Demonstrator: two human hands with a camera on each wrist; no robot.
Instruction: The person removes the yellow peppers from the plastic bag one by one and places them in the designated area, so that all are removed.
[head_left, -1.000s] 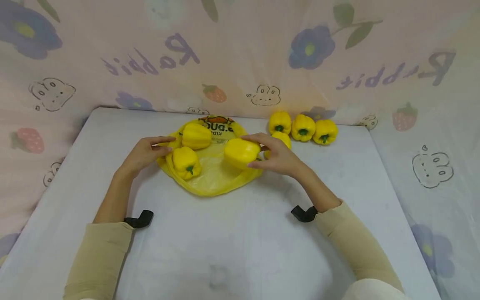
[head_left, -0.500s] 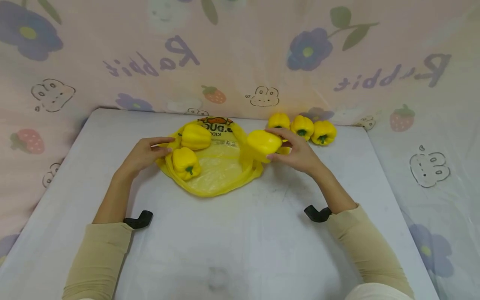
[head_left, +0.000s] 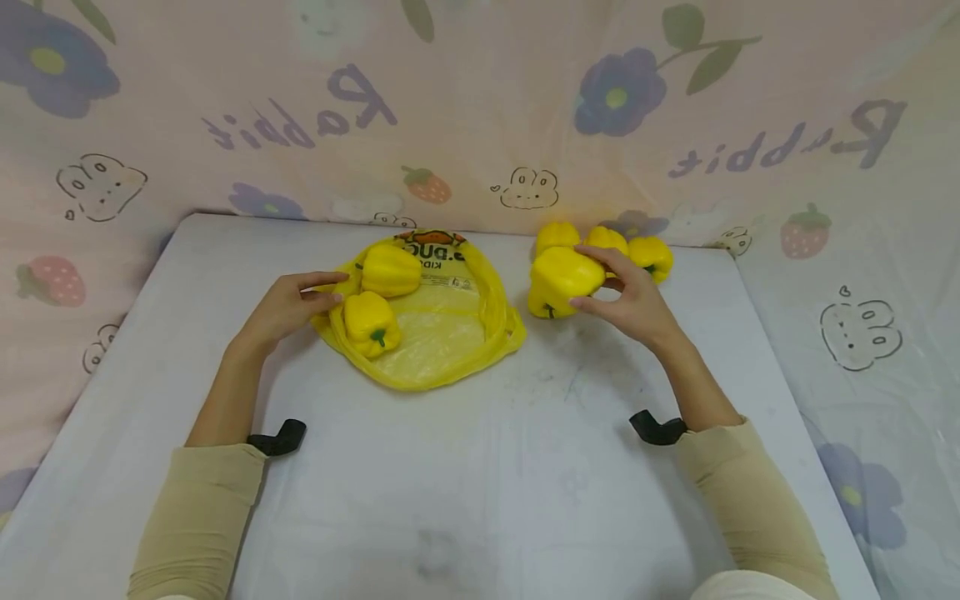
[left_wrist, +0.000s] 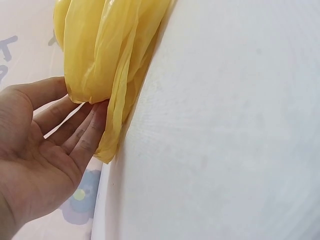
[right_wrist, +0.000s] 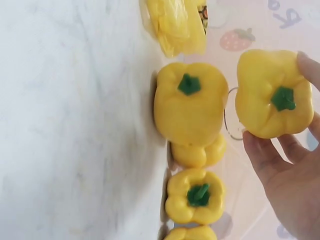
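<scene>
A yellow plastic bag (head_left: 435, 379) lies with its mouth spread wide on the white table. Inside, toward its left, are two yellow bell peppers, one (head_left: 390, 271) farther back and one (head_left: 371, 323) in front. My left hand (head_left: 288, 304) holds the bag's left rim lightly between thumb and fingers; some fingertips are hidden behind the plastic in the left wrist view. To the right of the bag, my right hand (head_left: 630, 300) grips another yellow bell pepper (right_wrist: 272, 95) by its sides. In the right wrist view, its green stem faces the camera.
Below the held pepper stands another bell pepper (right_wrist: 190, 112) on the table. Behind it, a row of three includes a right-hand pepper (head_left: 651, 257). A printed curtain (head_left: 480, 100) hangs along the table's back edge.
My right hand has carried the pepper from over the bag out to the right, toward the row of peppers. The left hand stays at the bag's rim.
</scene>
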